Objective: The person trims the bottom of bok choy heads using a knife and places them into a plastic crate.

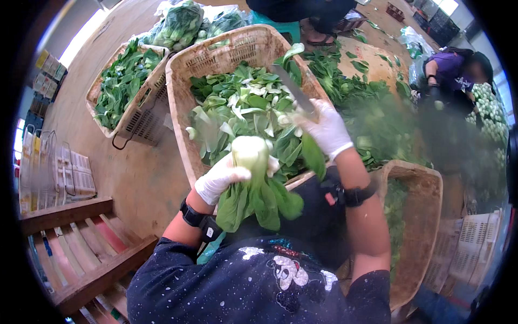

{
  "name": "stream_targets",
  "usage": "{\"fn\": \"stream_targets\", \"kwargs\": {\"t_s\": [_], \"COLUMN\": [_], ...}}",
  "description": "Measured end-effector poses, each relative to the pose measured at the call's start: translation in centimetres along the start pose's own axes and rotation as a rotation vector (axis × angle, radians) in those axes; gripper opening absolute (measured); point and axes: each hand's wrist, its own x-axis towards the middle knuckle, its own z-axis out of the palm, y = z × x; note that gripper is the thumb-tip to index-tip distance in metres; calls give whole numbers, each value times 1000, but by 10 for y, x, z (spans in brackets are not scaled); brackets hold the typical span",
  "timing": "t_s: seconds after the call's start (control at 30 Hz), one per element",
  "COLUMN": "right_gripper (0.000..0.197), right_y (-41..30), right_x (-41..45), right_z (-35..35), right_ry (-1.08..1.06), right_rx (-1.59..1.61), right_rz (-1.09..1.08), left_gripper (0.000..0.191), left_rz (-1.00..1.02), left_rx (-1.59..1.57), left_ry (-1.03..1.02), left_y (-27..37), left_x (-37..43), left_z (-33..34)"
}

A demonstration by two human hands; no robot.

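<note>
My left hand (221, 178), in a white glove, grips a head of bok choy (251, 162), its pale base up and its green leaves hanging down. In my gloved right hand (323, 125) is a knife (293, 89), the blade pointing up and to the left, away from me. A loose green leaf (313, 156) hangs just below that hand. Both hands are over the near part of a large, dirt-stained plastic crate (178, 121), which holds many loose leaves and pale stalk pieces (257, 101).
A smaller crate of leaves (107, 131) stands at left, bagged greens (178, 28) behind. Leafy greens (344, 85) lie to the right, above another crate (431, 210). A wooden pallet (103, 275) is at lower left. One person (323, 18) is ahead, another (449, 69) at far right.
</note>
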Motion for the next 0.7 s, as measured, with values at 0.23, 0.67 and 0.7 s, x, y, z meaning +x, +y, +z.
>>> {"fn": "stream_targets", "kwargs": {"t_s": [0.23,0.67,0.7], "right_gripper": [67,29,29], "right_y": [-43,2,48], "right_x": [-24,-20,-23], "right_z": [45,-70,-74], "right_ry": [-334,-539,-254], "right_rx": [526,433,949], "right_rz": [287,398,450], "left_gripper": [55,35,42], "left_rz": [44,58,50], "left_rx": [45,448,621], "left_ry": [375,494,617], "left_y": [-13,8,-3], "left_x": [11,35,40], "left_z": [1,-76,-87]}}
